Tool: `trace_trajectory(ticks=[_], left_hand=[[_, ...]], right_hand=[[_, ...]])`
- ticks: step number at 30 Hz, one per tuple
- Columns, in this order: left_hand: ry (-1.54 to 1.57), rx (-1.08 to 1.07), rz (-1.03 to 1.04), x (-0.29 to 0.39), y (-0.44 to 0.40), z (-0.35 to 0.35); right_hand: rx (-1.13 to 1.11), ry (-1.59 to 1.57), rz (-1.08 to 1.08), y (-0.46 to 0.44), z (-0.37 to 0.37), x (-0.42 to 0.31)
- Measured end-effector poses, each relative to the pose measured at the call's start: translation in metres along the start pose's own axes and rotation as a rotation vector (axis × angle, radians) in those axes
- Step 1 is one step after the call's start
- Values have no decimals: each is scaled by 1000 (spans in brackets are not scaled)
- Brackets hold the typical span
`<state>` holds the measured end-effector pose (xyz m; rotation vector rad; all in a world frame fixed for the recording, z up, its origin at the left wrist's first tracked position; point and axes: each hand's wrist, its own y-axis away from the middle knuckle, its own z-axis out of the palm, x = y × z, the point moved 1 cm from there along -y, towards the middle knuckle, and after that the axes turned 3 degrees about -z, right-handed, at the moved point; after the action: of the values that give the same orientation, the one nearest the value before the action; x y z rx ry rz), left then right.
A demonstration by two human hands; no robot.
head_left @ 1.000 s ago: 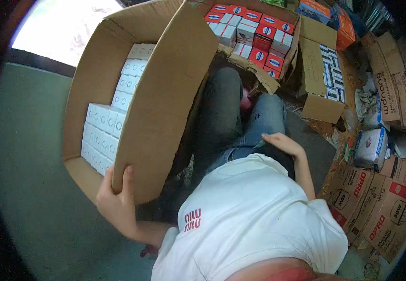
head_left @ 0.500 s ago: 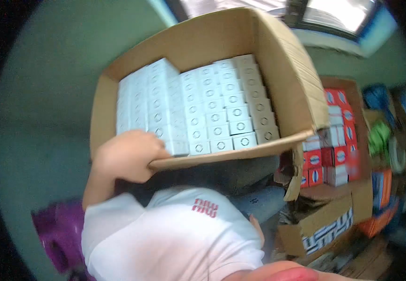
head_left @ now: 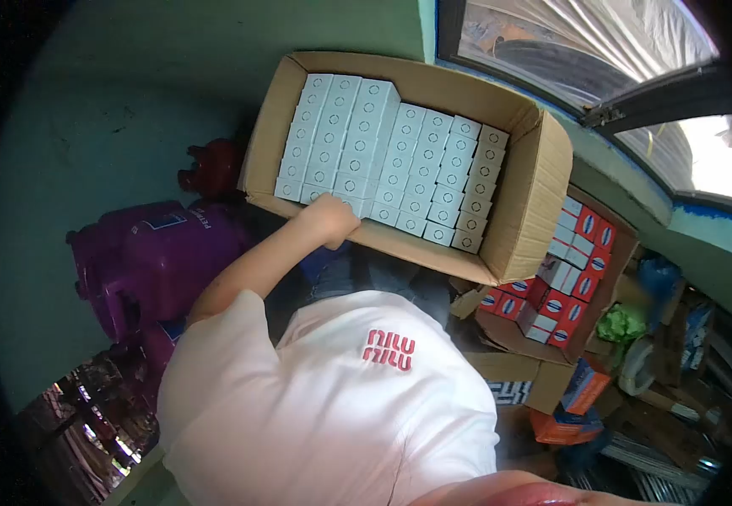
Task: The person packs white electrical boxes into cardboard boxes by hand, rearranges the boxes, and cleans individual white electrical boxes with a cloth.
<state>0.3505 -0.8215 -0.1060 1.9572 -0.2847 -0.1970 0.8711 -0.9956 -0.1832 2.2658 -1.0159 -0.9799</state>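
A large open cardboard box (head_left: 524, 198) stands tilted in front of my body, against the green wall. Rows of small white boxes (head_left: 366, 122), each with a ring mark on its end, fill much of it, with a greyer column (head_left: 481, 171) at the right. My left hand (head_left: 329, 221) is closed over the near rim of the cardboard box, its fingers bent over the edge beside the lowest white boxes. My right hand is out of sight.
Purple gas cylinders (head_left: 159, 261) and a red object (head_left: 211, 169) are on the left. On the right are a carton of red-and-white boxes (head_left: 587, 287), another carton (head_left: 543, 384), orange packages (head_left: 564, 426) and green plastic (head_left: 621, 323). A window (head_left: 585, 51) is above.
The view has swung left, bringing the purple cylinders and more of the large box's contents into sight. My left hand stays on the rim. My right hand has left the view.
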Motion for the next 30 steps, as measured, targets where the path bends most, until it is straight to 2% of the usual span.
trace_trajectory(ticks=[6, 9, 11, 12, 15, 16, 21, 23, 25, 27, 29, 30], left_hand=[[81, 52, -53, 0, 0, 5], [266, 249, -97, 5, 14, 13], [545, 455, 32, 1, 12, 36], [751, 586, 134, 3, 20, 40], [664, 758, 22, 18, 41, 42], [714, 807, 27, 21, 42, 43], [739, 793, 24, 11, 39, 28], [671, 788, 32, 6, 32, 24], [703, 722, 63, 2, 30, 19], [756, 588, 139, -3, 19, 24], [841, 357, 235, -12, 12, 19], [871, 245, 278, -19, 7, 14]], right_hand=[[28, 102, 16, 25, 38, -7], [67, 113, 1, 19, 34, -4], [108, 66, 11, 13, 21, -3], [127, 19, 13, 8, 17, -3], [96, -518, 14, -11, 1, -9], [109, -586, 123, -20, -11, -17], [225, -961, -21, -55, -34, -79], [161, -978, -66, -20, -29, -148], [44, -1068, -96, -11, -15, -185], [37, -1174, -47, -12, 5, -210], [-104, -1206, -34, -17, 15, -231], [-137, -1230, 4, 16, 18, -278]])
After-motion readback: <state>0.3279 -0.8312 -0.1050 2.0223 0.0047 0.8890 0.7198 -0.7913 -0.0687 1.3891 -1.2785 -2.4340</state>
